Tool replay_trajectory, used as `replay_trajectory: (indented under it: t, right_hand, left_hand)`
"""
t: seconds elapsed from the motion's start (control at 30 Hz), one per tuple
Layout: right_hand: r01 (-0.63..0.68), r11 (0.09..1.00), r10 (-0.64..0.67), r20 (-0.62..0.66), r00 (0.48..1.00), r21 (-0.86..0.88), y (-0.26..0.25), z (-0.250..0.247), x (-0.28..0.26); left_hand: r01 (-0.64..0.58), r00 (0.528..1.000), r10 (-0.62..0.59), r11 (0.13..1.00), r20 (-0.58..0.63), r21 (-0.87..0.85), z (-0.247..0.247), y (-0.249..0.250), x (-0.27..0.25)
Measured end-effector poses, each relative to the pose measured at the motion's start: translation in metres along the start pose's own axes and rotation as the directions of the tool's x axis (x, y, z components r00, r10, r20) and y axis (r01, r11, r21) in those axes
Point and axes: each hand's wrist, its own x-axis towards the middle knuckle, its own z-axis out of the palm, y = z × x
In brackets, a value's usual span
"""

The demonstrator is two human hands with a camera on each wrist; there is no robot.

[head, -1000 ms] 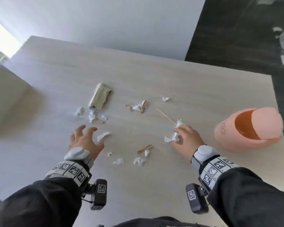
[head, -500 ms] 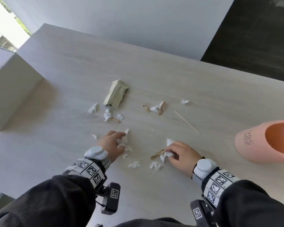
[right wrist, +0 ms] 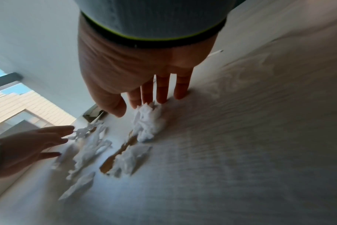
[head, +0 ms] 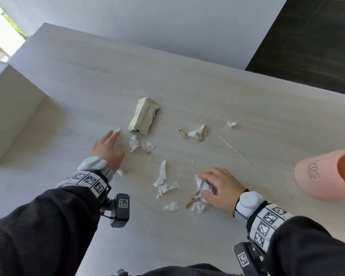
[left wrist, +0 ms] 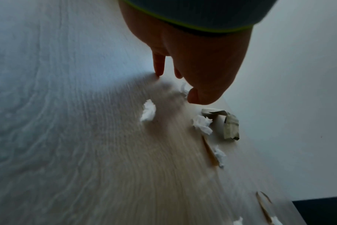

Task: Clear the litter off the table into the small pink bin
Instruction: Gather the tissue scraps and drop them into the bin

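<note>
While both forearms reach in from the near edge of the pale wood table (head: 187,80), the right hand (head: 220,186) lies palm-down, fingers loosely curved over a wad of white tissue (head: 202,185), fingertips touching it; from the right wrist view the fingers (right wrist: 162,89) look nearly straight, pressing the wad (right wrist: 149,123) rather than clenching it. Just nearer lie a brown paper sliver (head: 192,199) and two small white scraps (head: 171,206). Between the hands sits a loose cluster of torn tissue strips (head: 163,182). Left hand (head: 108,150) is flat and spread, fingers extended, gripping nothing, a fingertip at a tiny white scrap (head: 117,130); left wrist view shows one fingertip (left wrist: 159,71) touching the tabletop. Beyond it: more tissue bits (head: 133,143) and a crumpled beige wrapper (head: 144,116). Mid-table farther right, a tissue-and-brown-paper clump (head: 196,133), a thin wooden stick (head: 235,150), one stray scrap (head: 231,124). Small pink bin (head: 317,176) lies on its side at the right edge, mouth partly cut off, well apart from the litter. Grey wall (head: 167,26) behind.
</note>
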Motion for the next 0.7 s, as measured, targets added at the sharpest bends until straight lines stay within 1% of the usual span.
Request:
replay_trajectory:
  t: [0.07,0.13,0.17,0.2,0.23,0.3,0.33,0.37,0.4,0.43,0.47,0.5,0.57,0.6,0.63,0.7]
  right_hand:
    - [0.045,0.998,-0.049,0.068,0.996,0.052,-0.012,0.0,0.005]
    - [0.058,0.996,-0.064,0.095,0.993,0.067,-0.022,-0.003,0.016]
    - [0.062,0.997,-0.066,0.064,0.996,0.053,-0.025,-0.006,0.023]
    - [0.066,0.997,-0.066,-0.003,0.998,0.033,-0.028,-0.011,0.032]
    - [0.058,0.998,-0.056,-0.093,0.994,0.017,-0.029,-0.017,0.042]
    - [-0.001,1.0,0.002,-0.257,0.966,0.004,-0.03,-0.03,0.063]
    - [-0.042,0.999,0.04,-0.295,0.955,-0.002,-0.031,-0.037,0.073]
    - [-0.086,0.996,0.078,-0.307,0.949,-0.015,-0.031,-0.044,0.082]
    - [-0.13,0.991,0.115,-0.297,0.948,-0.031,-0.031,-0.049,0.09]
    - [-0.166,0.985,0.147,-0.268,0.952,-0.049,-0.032,-0.052,0.098]
    - [-0.191,0.979,0.172,-0.227,0.959,-0.065,-0.031,-0.054,0.104]
    - [-0.204,0.975,0.186,-0.177,0.966,-0.086,-0.03,-0.054,0.108]
    - [-0.184,0.968,0.172,-0.081,0.982,-0.171,-0.031,-0.048,0.11]
    - [-0.157,0.963,0.15,-0.049,0.988,-0.218,-0.032,-0.043,0.106]
    - [-0.124,0.959,0.122,-0.024,0.992,-0.255,-0.032,-0.038,0.1]
    - [-0.06,0.956,0.071,0.028,0.997,-0.288,-0.035,-0.028,0.082]
  left_hand:
    - [-0.043,0.998,0.042,0.999,0.042,0.03,0.003,0.003,-0.001]
    - [-0.128,0.991,0.127,0.991,0.038,0.047,0.011,0.004,-0.005]
    - [-0.186,0.982,0.185,0.982,0.024,0.042,0.017,0.003,-0.009]
    - [-0.236,0.972,0.236,0.971,0.019,0.031,0.024,0.002,-0.014]
    - [-0.275,0.961,0.275,0.961,0.028,0.023,0.03,0.001,-0.02]
    - [-0.341,0.938,0.341,0.94,0.061,-0.007,0.041,-0.001,-0.031]
    - [-0.37,0.925,0.371,0.929,0.076,-0.028,0.045,-0.003,-0.036]
    - [-0.401,0.911,0.404,0.915,0.082,-0.05,0.048,-0.003,-0.04]
    - [-0.426,0.899,0.432,0.901,0.077,-0.08,0.05,-0.002,-0.042]
    - [-0.432,0.896,0.44,0.894,0.058,-0.118,0.05,-0.003,-0.043]
    - [-0.419,0.904,0.426,0.896,0.017,-0.149,0.048,-0.003,-0.043]
    - [-0.387,0.921,0.387,0.907,-0.033,-0.165,0.046,-0.003,-0.041]
    - [-0.272,0.959,0.255,0.949,-0.12,-0.159,0.036,-0.01,-0.034]
    - [-0.193,0.977,0.177,0.971,-0.117,-0.141,0.03,-0.014,-0.03]
    - [-0.103,0.992,0.095,0.989,-0.08,-0.105,0.024,-0.017,-0.025]
    - [0.042,0.999,-0.042,0.999,0.013,0.005,0.015,-0.028,-0.018]
